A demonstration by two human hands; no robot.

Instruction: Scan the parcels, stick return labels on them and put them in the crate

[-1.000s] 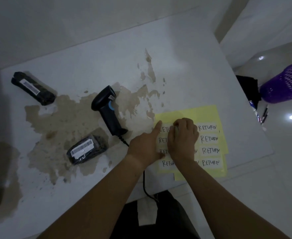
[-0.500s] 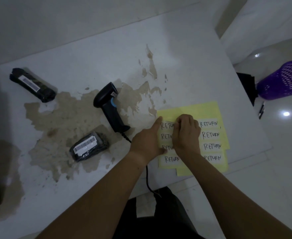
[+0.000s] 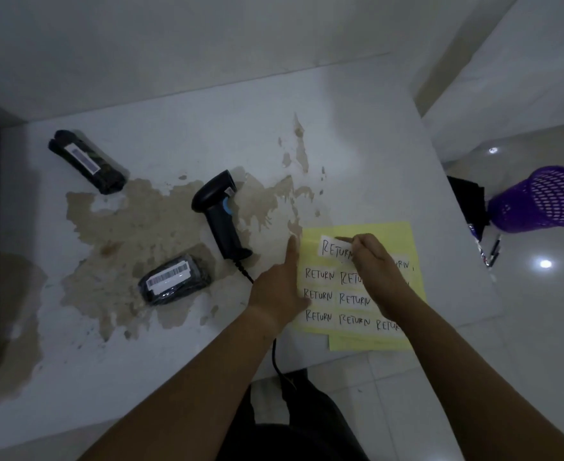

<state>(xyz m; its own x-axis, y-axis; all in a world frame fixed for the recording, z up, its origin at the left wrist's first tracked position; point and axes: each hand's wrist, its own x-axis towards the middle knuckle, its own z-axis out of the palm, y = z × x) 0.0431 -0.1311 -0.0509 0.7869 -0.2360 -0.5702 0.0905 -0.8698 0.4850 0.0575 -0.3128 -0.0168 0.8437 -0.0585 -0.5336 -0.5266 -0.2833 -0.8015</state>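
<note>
On bench (image 3: 357,134), left hand (image 3: 279,284) lies flat, pinning sheet (image 3: 393,232) so pinched right hand (image 3: 375,261) peels label (image 3: 335,249) cleanly.

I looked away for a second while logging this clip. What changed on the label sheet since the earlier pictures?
The right hand has peeled one RETURN label up off the top of the yellow sheet and pinches it. The left hand still pins the sheet's edge. Scanner and both parcels haven't moved.
</note>
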